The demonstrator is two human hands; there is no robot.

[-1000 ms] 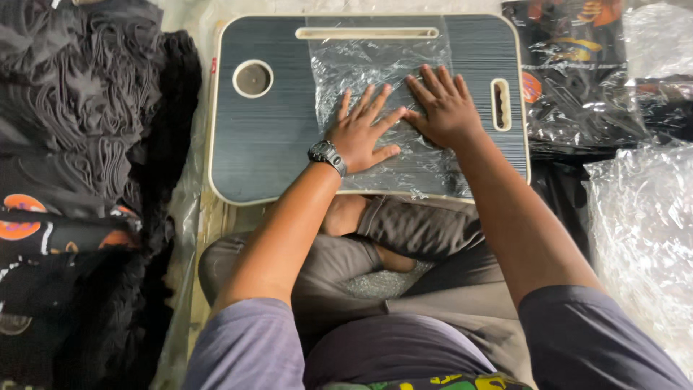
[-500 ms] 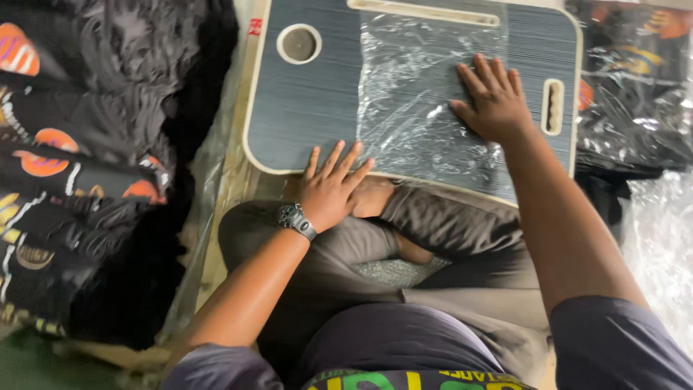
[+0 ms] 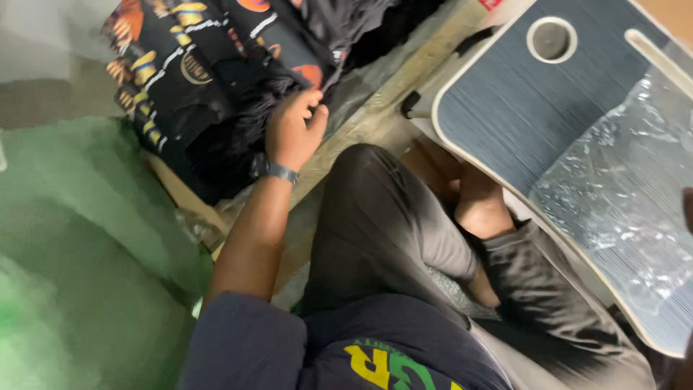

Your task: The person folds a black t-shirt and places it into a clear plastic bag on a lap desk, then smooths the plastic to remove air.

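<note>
1. My left hand (image 3: 292,130), at ten o'clock: fingers curled together, pinching the edge of the dark printed garment (image 3: 195,72) on the stack beside my knee.
2. To do this well, I judge: pinch one layer only and lift from the edge, so the stack beneath stays squared.
3. Garment: soft, matte black cloth, orange and yellow prints, loosely folded.
4. My right hand (image 3: 687,209): only a sliver at three o'clock, by the clear plastic bag (image 3: 621,195); fingers' state I cannot tell.
5. Bag: crinkled, glossy, flat on the worktop (image 3: 505,108).
6. Worktop: grey woodgrain lap tray, pale rounded rim, round cup recess (image 3: 551,40) at one o'clock.
</note>
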